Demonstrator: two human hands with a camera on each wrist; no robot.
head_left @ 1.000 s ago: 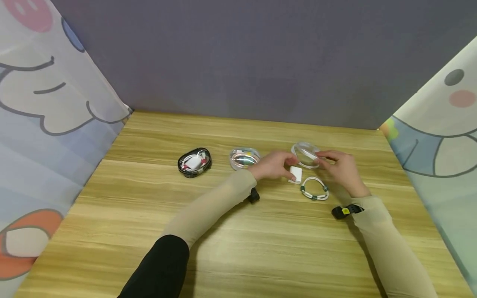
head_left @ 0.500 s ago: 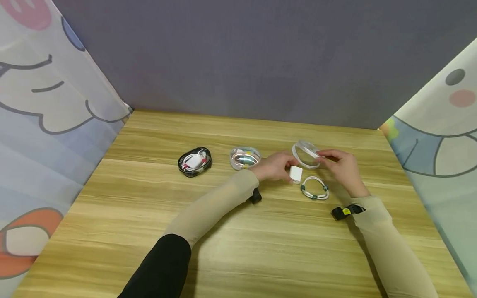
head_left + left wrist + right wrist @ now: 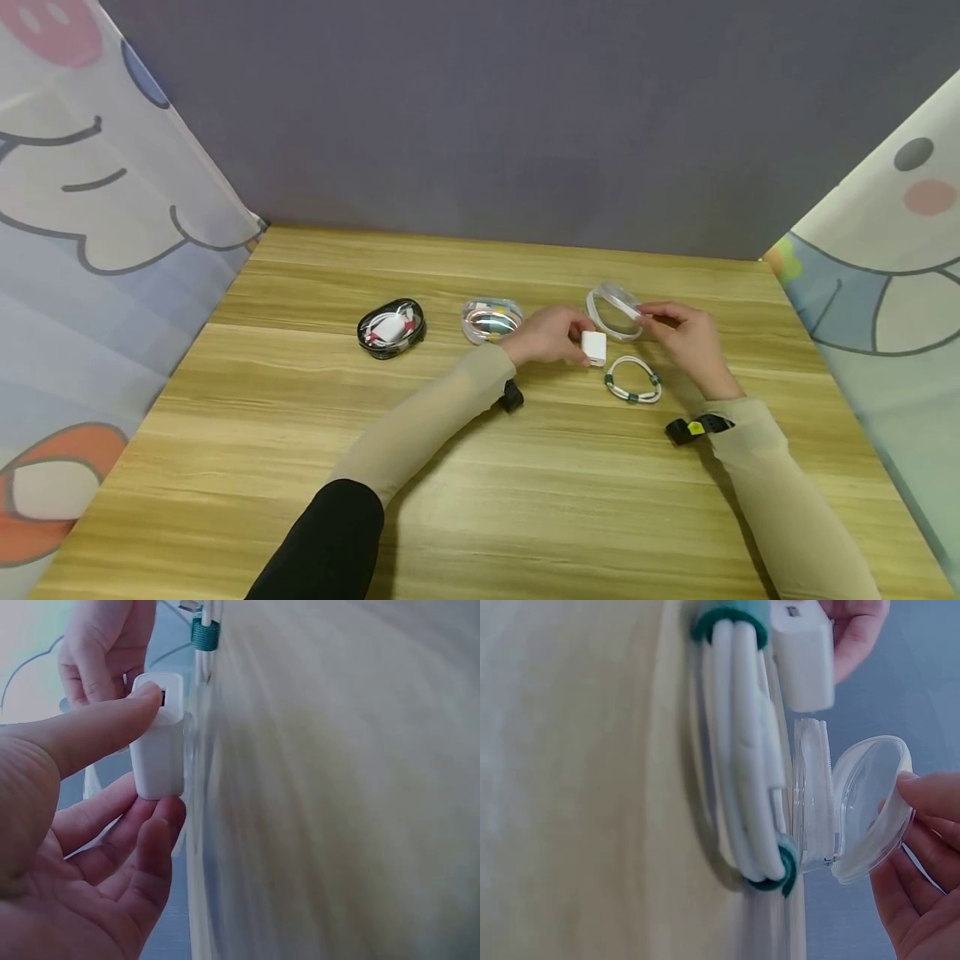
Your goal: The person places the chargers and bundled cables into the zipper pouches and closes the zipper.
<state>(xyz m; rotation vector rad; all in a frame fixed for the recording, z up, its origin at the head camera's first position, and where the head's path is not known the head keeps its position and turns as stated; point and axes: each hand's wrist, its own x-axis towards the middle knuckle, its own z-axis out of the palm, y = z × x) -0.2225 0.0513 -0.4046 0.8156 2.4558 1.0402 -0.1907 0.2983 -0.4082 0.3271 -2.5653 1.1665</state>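
A white charger plug [image 3: 594, 347] is pinched between the thumb and fingertips of my left hand [image 3: 551, 335]. In the left wrist view its USB port end, beside the thumb, shows a dark slot. Just beyond it stands a clear zip case [image 3: 814, 795] with white edging, its lid [image 3: 877, 802] raised. My right hand [image 3: 688, 340] pinches the lid's rim, thumb on one side and fingers on the other. Nearer to me, a coiled white cable [image 3: 746, 750] bound with green ties lies on the table, touched by neither hand.
Left of my left hand is a clear case [image 3: 491, 310] with coiled cables inside. Farther left lies a black-edged case [image 3: 392, 328] holding a white charger and cable. A grey panel [image 3: 480, 125] rises behind the wooden table [image 3: 525, 500].
My left hand has tipped the charger up and lifted it slightly toward the case. The case lid stands a little more upright in my right hand, which has barely moved.
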